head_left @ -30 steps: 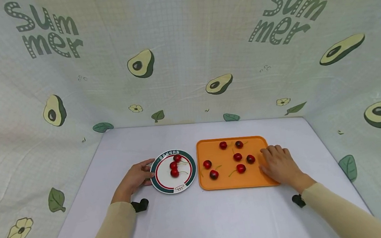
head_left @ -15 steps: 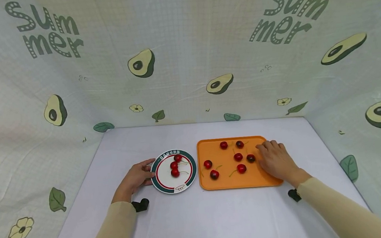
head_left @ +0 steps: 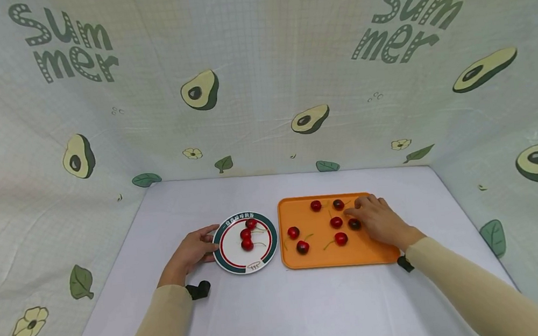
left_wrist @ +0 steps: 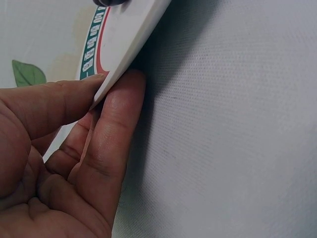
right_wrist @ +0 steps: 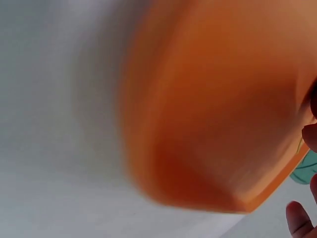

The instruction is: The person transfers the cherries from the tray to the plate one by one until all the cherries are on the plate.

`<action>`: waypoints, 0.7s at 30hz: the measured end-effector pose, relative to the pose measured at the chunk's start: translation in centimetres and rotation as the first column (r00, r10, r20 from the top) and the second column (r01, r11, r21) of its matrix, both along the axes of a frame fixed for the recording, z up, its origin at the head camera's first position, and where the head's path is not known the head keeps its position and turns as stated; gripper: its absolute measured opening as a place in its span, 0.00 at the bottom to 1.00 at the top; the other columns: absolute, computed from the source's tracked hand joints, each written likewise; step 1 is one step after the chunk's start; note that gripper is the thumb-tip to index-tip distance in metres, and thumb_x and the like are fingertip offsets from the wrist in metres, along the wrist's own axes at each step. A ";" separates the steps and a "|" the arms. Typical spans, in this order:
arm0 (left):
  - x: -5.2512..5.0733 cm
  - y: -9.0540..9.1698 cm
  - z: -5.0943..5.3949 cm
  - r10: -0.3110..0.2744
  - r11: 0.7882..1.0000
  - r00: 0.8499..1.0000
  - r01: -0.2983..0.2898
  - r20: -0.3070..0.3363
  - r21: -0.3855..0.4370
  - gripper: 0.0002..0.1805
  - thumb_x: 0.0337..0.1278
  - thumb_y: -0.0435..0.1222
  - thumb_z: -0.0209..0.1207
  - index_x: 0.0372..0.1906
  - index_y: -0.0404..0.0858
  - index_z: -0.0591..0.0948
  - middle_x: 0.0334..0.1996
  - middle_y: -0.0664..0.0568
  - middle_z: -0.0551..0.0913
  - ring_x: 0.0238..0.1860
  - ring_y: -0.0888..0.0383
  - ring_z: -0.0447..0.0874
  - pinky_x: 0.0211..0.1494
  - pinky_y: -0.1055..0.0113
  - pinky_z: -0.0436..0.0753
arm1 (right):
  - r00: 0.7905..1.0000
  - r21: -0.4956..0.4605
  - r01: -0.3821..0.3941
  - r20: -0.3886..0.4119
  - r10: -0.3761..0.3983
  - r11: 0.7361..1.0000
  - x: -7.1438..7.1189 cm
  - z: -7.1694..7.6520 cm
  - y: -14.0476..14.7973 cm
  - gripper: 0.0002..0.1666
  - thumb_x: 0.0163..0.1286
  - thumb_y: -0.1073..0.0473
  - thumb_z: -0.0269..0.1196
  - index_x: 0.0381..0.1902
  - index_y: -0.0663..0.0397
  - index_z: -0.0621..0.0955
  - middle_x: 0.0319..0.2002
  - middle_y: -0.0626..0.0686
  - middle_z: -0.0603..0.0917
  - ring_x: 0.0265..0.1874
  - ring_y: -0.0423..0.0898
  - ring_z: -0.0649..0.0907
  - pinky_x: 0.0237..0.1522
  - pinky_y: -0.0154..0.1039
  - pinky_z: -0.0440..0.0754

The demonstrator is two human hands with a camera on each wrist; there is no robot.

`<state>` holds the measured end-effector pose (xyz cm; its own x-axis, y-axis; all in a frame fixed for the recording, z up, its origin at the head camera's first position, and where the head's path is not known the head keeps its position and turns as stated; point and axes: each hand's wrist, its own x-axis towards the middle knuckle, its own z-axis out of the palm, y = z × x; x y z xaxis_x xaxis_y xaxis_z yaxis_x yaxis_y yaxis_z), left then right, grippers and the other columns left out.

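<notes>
Pale cloth backdrop (head_left: 246,35), printed with avocado halves, leaves and "summer" lettering, stands behind and to both sides of a white tabletop (head_left: 288,317). On it we note a round plate (head_left: 232,251), green-bordered with a red inner ring, placed just left of an orange rectangular tray (head_left: 326,257); whether their edges touch we cannot settle.

Three red cherries (head_left: 246,245), stems on, sit close together on the plate. We count seven visible tray cherries (head_left: 341,238), well spread. Our reading: the tray's raised rim keeps round fruit from rolling off, and the loose spacing leaves finger room around most pieces.

Left grip (head_left: 192,254) is grasping the plate's left edge, thumb above and fingers beneath. We judge this a steadying pinch, taken at the border so that the middle stays accessible.

Right grip (head_left: 380,219) is above the tray's right side, fingertips beside a dark-red cherry (head_left: 354,225). Clenched, released or grasping, we cannot tell: the wrist view crops most fingers, the head view shows mainly knuckles.
</notes>
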<state>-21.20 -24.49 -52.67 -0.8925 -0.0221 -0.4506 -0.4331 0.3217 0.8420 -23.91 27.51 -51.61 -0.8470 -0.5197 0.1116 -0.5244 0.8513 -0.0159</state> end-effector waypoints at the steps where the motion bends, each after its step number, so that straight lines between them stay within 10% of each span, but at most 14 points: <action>1: 0.0 0.0 0.0 0.003 1.000 1.000 -0.003 0.002 0.000 0.38 0.65 0.24 0.65 0.78 0.46 0.72 0.54 0.40 0.76 0.40 0.53 0.84 0.43 0.63 0.91 | 1.000 0.002 -0.002 0.017 0.002 1.000 -0.1 0.0 -0.2 0.23 0.73 0.68 0.61 0.61 0.44 0.85 0.55 0.59 0.77 0.57 0.61 0.72 0.54 0.57 0.74; 21: 0.1 0.0 0.2 -0.002 1.000 1.000 0.002 0.009 0.012 0.37 0.66 0.25 0.65 0.78 0.47 0.72 0.55 0.40 0.75 0.40 0.53 0.84 0.44 0.63 0.91 | 0.996 -0.006 0.090 0.014 -0.089 0.996 0.5 -0.5 1.3 0.09 0.73 0.55 0.70 0.46 0.52 0.87 0.51 0.58 0.77 0.52 0.61 0.73 0.52 0.57 0.74</action>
